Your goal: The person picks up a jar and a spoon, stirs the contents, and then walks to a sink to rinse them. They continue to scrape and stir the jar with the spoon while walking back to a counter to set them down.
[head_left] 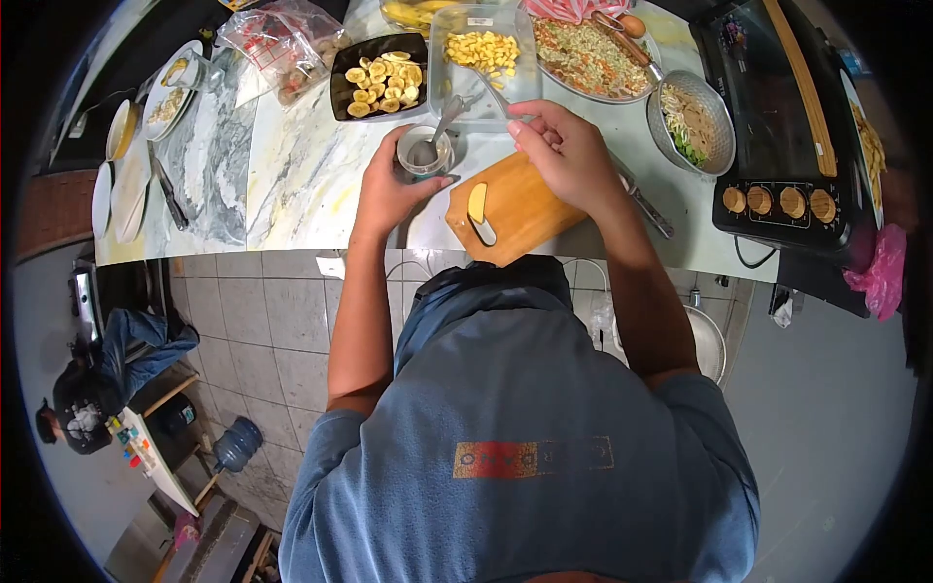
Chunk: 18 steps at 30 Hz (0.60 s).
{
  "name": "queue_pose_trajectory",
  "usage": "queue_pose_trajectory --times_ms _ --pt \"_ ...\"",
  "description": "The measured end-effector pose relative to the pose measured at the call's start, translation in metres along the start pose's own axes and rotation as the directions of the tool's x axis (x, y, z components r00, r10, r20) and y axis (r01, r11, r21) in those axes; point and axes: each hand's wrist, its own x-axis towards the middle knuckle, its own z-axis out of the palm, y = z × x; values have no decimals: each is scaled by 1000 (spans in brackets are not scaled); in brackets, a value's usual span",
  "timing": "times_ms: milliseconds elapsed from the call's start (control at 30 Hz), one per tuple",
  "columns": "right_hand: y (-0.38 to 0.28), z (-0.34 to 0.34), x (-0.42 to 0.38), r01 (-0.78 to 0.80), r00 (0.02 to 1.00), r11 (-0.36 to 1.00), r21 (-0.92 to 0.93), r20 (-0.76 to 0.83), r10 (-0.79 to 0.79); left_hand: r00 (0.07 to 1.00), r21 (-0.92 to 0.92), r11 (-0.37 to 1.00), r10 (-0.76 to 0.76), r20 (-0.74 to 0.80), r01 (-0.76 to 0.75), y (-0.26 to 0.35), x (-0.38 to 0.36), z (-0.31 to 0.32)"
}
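My left hand (pixel 386 194) is wrapped round a small clear cup (pixel 444 160) that has a spoon (pixel 449 115) leaning in it. My right hand (pixel 564 151) pinches the end of another utensil's handle (pixel 495 95), which reaches into a clear plastic container (pixel 483 112) of yellow diced pieces (pixel 483 51). Below my right hand lies a wooden cutting board (pixel 525 204) with a yellow slice (pixel 477 202) near its handle slot. To the left of the container, a black bowl (pixel 340 93) holds round banana slices (pixel 391 82).
A knife (pixel 649 209) lies right of the board, another (pixel 173 199) at the left. Around stand a large food tray (pixel 595 58), a metal pan (pixel 714 136), plastic bags (pixel 282 44), plates (pixel 163 107) and a black appliance (pixel 777 126). Another person (pixel 87 403) is far left.
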Motion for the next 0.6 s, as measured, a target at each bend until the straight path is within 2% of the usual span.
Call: queue_pose_trajectory --times_ms 133,200,233,300,333,400,467,533,600 --pt "0 -2 1 -1 1000 1000 28 7 1 999 42 999 34 -36 -32 -3 -2 2" --pt "3 -8 -1 16 1000 1000 5 -19 -16 987 263 960 126 -105 -94 3 -8 1" --pt "7 -12 -2 14 1000 1000 6 -14 -14 987 263 961 120 -108 -88 8 -11 0" --pt "16 -23 -7 0 996 999 -54 -90 -5 985 276 959 -7 -173 55 18 -20 -1" --pt "21 -30 -11 -4 997 999 -53 -84 0 985 275 959 -16 -174 64 18 -24 -1" --pt "32 -46 -18 -106 989 987 -118 -111 92 968 357 913 -129 -213 200 14 -33 -5" --pt "42 -62 -26 -165 981 979 -120 -122 150 958 398 882 -170 -231 253 15 -43 -7" --pt "48 -76 -36 -226 967 966 -124 -146 208 937 409 845 -333 -102 345 21 -49 -5" --pt "54 -87 -43 -271 952 946 -177 -195 236 935 401 849 -350 -62 344 23 -53 6"
